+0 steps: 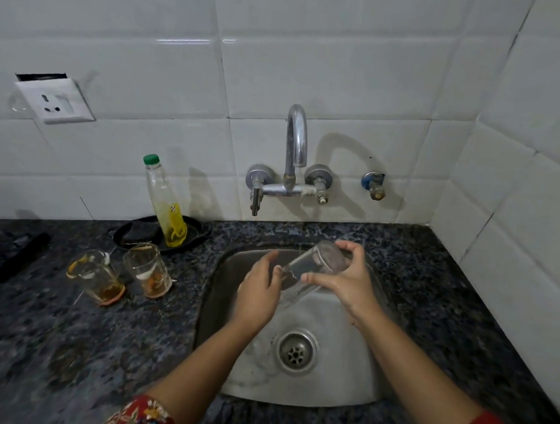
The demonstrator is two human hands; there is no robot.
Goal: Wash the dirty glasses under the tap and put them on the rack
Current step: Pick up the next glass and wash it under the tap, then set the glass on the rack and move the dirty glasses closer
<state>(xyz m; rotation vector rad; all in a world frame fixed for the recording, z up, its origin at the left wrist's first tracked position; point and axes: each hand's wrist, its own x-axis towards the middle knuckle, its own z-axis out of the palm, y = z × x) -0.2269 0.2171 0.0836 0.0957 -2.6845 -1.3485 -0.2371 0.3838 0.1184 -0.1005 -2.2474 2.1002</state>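
Observation:
A clear glass (311,268) lies tilted over the steel sink (323,388), its base up and to the right. My right hand (349,281) grips it round the base end, thumb and fingers curled on it. My left hand (259,292) is at the glass's mouth end, its fingers touching the rim or reaching inside. Two dirty glasses (96,276) (147,271) with orange residue stand on the dark granite counter (51,345) left of the sink. The chrome tap (297,137) is on the wall above; I see no water stream from it.
A plastic bottle with a green cap and yellow liquid (166,201) stands in a black dish (139,232) behind the dirty glasses. A wall socket (56,99) is at the upper left. A tiled wall closes the right side. No rack shows.

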